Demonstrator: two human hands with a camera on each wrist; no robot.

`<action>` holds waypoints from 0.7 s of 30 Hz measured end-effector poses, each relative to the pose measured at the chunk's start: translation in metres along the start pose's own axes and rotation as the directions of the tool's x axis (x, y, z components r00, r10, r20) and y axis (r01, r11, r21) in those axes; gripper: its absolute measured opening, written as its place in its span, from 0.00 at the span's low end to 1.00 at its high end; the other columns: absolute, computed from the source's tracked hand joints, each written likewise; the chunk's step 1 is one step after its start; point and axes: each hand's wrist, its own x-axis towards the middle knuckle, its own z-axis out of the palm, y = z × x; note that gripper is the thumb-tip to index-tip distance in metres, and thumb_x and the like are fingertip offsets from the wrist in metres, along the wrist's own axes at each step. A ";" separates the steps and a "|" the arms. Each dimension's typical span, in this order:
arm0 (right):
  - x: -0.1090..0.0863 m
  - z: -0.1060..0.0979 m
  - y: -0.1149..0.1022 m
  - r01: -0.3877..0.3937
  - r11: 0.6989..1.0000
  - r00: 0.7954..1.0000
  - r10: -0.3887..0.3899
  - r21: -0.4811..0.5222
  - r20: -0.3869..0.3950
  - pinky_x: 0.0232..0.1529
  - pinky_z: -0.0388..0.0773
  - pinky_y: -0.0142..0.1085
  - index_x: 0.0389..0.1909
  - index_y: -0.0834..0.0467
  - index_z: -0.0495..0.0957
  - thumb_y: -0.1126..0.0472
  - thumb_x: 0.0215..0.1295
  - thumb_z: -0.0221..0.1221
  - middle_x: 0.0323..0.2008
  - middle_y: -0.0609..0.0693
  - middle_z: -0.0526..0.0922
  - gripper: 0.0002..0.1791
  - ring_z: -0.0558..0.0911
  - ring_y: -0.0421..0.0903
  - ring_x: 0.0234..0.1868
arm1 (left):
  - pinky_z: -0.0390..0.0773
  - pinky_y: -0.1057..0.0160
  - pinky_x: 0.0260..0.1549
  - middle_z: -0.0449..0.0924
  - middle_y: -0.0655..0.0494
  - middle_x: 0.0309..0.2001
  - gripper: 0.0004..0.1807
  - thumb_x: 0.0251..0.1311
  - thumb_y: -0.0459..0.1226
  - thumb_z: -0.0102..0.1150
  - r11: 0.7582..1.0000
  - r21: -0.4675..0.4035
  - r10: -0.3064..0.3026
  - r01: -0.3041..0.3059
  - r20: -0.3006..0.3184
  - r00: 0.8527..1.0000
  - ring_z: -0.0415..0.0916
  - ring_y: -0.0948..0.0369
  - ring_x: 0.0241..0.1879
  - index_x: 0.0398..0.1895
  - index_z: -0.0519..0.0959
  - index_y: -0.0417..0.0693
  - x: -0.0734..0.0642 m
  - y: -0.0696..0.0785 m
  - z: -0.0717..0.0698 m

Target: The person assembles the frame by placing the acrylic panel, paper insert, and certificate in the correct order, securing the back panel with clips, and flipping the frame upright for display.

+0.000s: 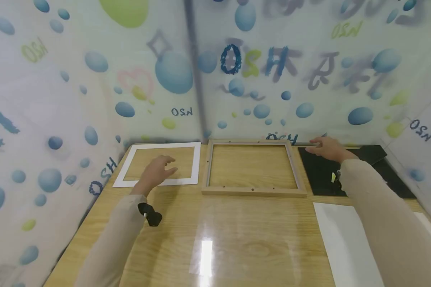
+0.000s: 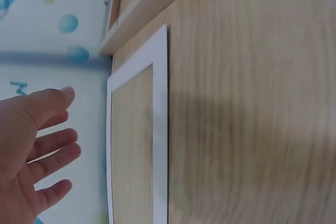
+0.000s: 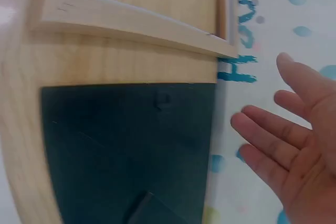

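Note:
My left hand (image 1: 156,172) hovers above the white mat frame (image 1: 158,182), its fingers loosely bent and apart from it. Nothing lies in its palm in the left wrist view, where the hand (image 2: 31,150) is beside the mat frame (image 2: 160,129). Over the black backing board (image 1: 319,175) hangs my right hand (image 1: 327,148), holding nothing. The right wrist view shows that hand (image 3: 289,135) with relaxed, spread fingers, clear of the board (image 3: 126,140). Between the two hands lies a light wooden picture frame (image 1: 253,191) with small dark holes along it.
A transparent sheet (image 1: 244,247) reflecting a bright light lies on the wooden table (image 1: 176,227) in front of the frame. White paper (image 1: 339,239) is at the right, partly under the right arm. A patterned curtain (image 1: 255,99) stands behind and at both sides.

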 end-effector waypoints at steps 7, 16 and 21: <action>0.000 0.021 0.013 -0.045 0.980 0.997 0.032 0.196 0.069 0.40 0.76 0.48 0.59 0.78 0.58 0.56 0.67 0.52 0.43 0.71 0.77 0.32 0.80 0.59 0.39 | 0.73 0.52 0.42 0.76 0.41 0.44 0.15 0.58 0.36 0.59 0.991 -0.109 0.084 -0.076 0.075 0.994 0.74 0.48 0.42 0.45 0.76 0.33 -0.014 0.028 0.023; 0.003 0.043 0.019 -0.116 0.950 0.990 0.089 0.289 0.105 0.33 0.79 0.41 0.58 0.79 0.59 0.59 0.65 0.55 0.37 0.67 0.80 0.31 0.82 0.52 0.34 | 0.74 0.55 0.40 0.78 0.47 0.41 0.10 0.56 0.31 0.59 0.987 -0.144 0.087 -0.065 0.146 0.985 0.75 0.52 0.40 0.42 0.78 0.38 -0.029 0.052 0.054; 0.002 0.049 0.017 -0.134 0.940 0.987 0.098 0.313 0.127 0.32 0.79 0.41 0.56 0.80 0.60 0.59 0.64 0.56 0.34 0.63 0.82 0.31 0.82 0.52 0.34 | 0.73 0.56 0.40 0.78 0.49 0.36 0.09 0.53 0.30 0.61 0.989 -0.123 0.099 -0.082 0.146 0.984 0.75 0.54 0.38 0.39 0.79 0.38 -0.034 0.055 0.068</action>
